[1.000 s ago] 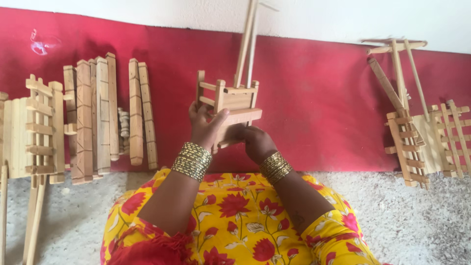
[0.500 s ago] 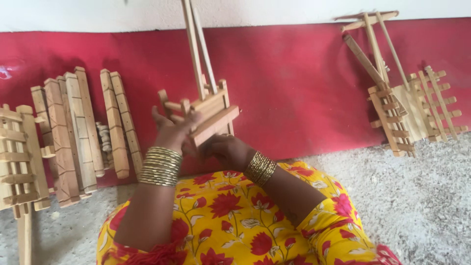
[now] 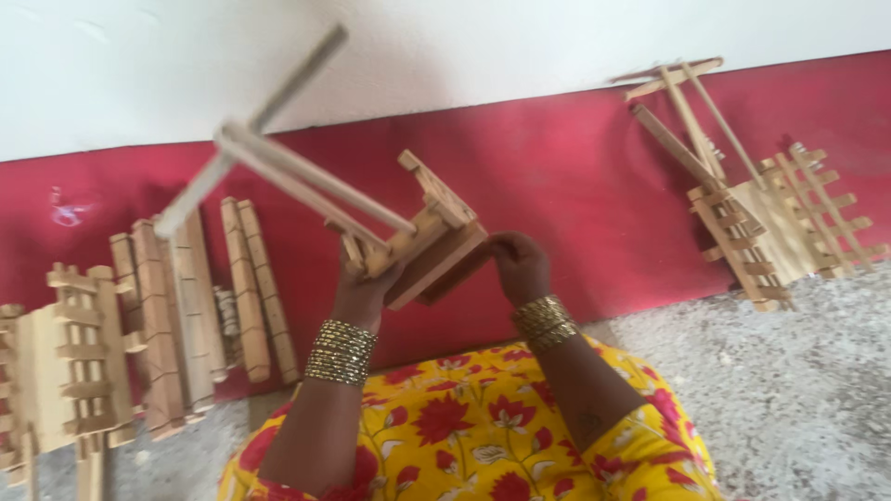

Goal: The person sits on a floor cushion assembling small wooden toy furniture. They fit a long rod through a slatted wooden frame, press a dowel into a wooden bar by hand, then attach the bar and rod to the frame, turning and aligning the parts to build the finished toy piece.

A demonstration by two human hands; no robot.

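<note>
Two hands hold one small wooden toy cart above a red cloth, seen from the head camera, the only view. The left hand grips the cart from below at its left end, fingers curled up around the slatted frame. The right hand has its fingers closed on the lower right edge of the cart's flat base board. The cart is tilted, its base facing down toward the person's lap and its railed side turned up to the left. Two long thin shafts run out of it to the upper left and meet a crossbar, which is blurred. Both wrists wear stacks of gold bangles, and the lap below is covered in yellow fabric with red flowers.

On the cloth to the left lie a row of loose wooden slats, and at the far left a finished slatted wooden frame. To the right, well apart from the hands, lies another assembled cart with its shafts pointing up toward the white wall. A grey speckled floor shows at the lower right.
</note>
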